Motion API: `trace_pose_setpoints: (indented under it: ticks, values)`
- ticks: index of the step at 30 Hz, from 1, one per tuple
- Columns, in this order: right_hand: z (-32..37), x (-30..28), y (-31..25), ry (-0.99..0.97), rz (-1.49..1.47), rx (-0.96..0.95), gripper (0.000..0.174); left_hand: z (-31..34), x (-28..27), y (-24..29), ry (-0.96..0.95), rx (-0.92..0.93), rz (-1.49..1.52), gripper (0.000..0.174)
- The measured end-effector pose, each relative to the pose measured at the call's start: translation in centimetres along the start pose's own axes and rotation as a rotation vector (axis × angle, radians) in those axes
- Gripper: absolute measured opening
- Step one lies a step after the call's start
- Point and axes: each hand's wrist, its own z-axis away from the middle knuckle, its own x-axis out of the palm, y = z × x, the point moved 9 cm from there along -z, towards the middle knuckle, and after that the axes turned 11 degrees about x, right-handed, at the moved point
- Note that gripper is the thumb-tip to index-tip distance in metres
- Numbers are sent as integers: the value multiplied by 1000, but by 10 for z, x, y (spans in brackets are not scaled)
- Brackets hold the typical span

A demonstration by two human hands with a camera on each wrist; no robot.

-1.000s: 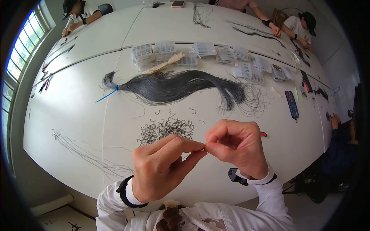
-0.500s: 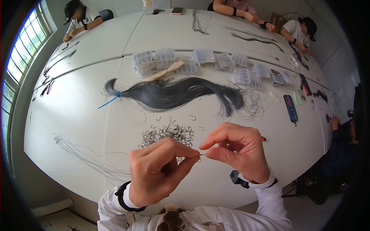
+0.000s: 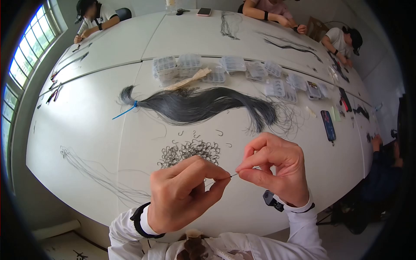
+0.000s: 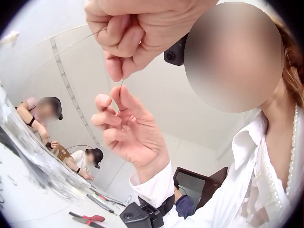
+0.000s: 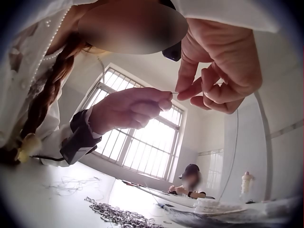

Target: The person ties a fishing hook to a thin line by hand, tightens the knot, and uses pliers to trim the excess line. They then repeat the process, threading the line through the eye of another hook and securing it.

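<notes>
Fingertip to fingertip over the table, both hands work on one thin dark fishing line (image 3: 234, 175). My left hand (image 3: 184, 195) pinches it between thumb and forefinger; whatever else lies inside that grip is hidden. From the other side my right hand (image 3: 277, 171) pinches the line, leaving a short taut piece between the hands. In the left wrist view, a pale strand (image 4: 78, 42) also trails out of the left hand. A heap of dark fish hooks (image 3: 190, 149) lies just beyond the left hand, with several loose hooks around it.
A long hank of dark line (image 3: 190, 106) with a blue tie (image 3: 125, 110) lies beyond the hooks. Clear plastic boxes (image 3: 190, 63) stand behind it. Thin lines (image 3: 99, 175) are spread at left. A phone (image 3: 328, 125) lies at right. Other people sit at the far edges.
The fingertips were together, then the right thumb and forefinger parted beside the line. Now they pinch it, slightly farther right, and more line shows between the hands. The left hand keeps its pinch.
</notes>
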Motion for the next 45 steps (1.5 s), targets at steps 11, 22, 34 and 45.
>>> trace_pose_setpoints:
  ticks: [11,22,34,45]
  values:
    - [1,-2,-12,17,135,-32,11,2,2,-2,-17,-12,-6,17]
    - [2,-4,-13,5,138,-8,14,1,0,-1,10,16,-28,13]
    - [3,3,-17,-32,134,-1,17,2,3,0,-35,-9,-6,16]
    - [3,7,-4,31,48,45,9,1,5,8,21,121,-127,15]
